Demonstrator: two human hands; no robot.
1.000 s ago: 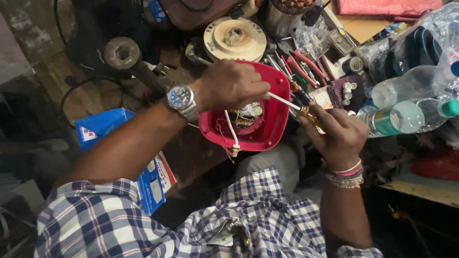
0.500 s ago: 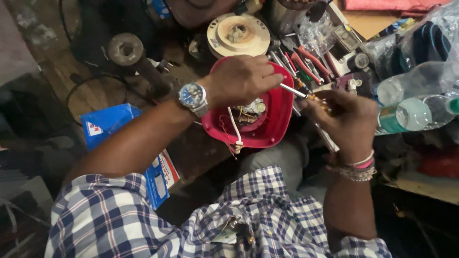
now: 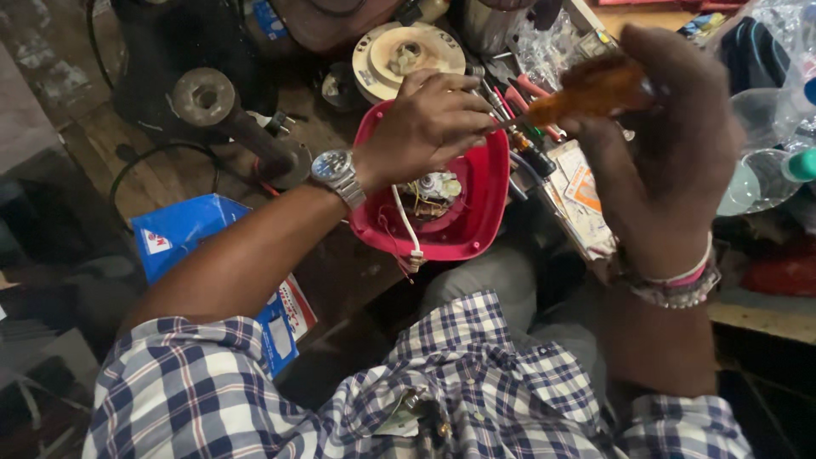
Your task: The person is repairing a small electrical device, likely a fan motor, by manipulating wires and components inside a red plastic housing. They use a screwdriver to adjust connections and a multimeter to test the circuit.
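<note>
The left hand [image 3: 429, 127] grips the red housing [image 3: 476, 225] (wires showing inside); the right hand [image 3: 671, 127] grasps an amber-handled screwdriver [image 3: 591, 89].

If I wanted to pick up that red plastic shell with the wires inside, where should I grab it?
Probably by the rim of the red shell on its near right side, coming from above. The left hand covers the far edge, the wires fill the hollow, and the right hand is raised, holding the amber-handled screwdriver.
</note>
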